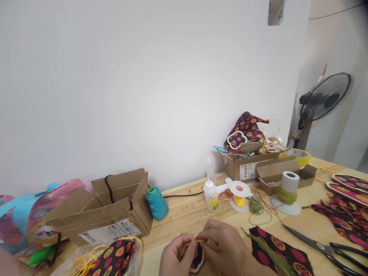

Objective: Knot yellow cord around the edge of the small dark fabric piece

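Two grips, our L hand (178, 256) & R hand (223, 243), pinch yellow cord (195, 237), dark patterned piece (198, 259) approx. 6 o'clock below, nearer L, long axis part-hidden.

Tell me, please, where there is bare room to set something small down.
Clearest is the tabletop between the teal thread cone and glue bottle, beyond the left hand; a black cable crosses its back. A smaller patch lies between the scissors and green spool. Beside the right hand, patterned cloth and green cords crowd the surface.
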The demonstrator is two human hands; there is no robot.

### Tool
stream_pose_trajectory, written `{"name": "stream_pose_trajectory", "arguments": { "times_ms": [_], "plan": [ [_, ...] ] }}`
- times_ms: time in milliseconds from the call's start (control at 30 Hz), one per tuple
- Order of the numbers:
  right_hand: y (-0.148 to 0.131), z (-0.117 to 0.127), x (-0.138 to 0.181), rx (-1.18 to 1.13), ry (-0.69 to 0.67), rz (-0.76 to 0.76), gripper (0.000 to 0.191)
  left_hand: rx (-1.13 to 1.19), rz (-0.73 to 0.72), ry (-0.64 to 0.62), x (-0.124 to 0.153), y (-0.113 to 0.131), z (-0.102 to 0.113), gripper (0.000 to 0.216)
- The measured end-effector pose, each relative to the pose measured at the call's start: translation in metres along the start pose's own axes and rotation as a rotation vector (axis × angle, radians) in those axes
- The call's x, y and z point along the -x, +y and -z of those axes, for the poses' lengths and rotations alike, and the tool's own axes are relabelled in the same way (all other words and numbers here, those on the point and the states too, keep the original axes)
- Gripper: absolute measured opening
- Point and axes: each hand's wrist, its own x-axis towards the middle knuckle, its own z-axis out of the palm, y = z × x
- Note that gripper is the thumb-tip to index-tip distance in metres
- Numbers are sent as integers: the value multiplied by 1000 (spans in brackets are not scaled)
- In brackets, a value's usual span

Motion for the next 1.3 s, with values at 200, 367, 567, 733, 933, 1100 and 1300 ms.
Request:
{"name": "stream_pose_trajectory", "arguments": {
  "times_ms": [200, 367, 567, 733, 933, 1100, 1300],
  "plan": [
    [-1, -2, 1, -16, -2, 21, 23, 8, -1, 39, 0, -3, 0, 28],
    [0, -5, 1, -2, 19, 38, 23, 43, -89, 176, 1, -4, -6, 29],
    [-2, -5, 2, -52, 25, 5, 21, 155, -78, 133, 3, 5, -7, 33],
    [-3, -10, 3, -226, 25, -78, 20, 148, -80, 53, 3, 3, -4, 39],
    [6, -17, 2, -306, 131, -171, 7, 104, -96, 47, 5, 2, -7, 39],
    [6, -13, 0, -242, 162, -54, 6, 91, -65, 34, 6, 4, -8, 39],
    [2, -7, 0, -260, 154, -20, 9, 88, -71, -7, 6, 5, -7, 35]
  ]
}}
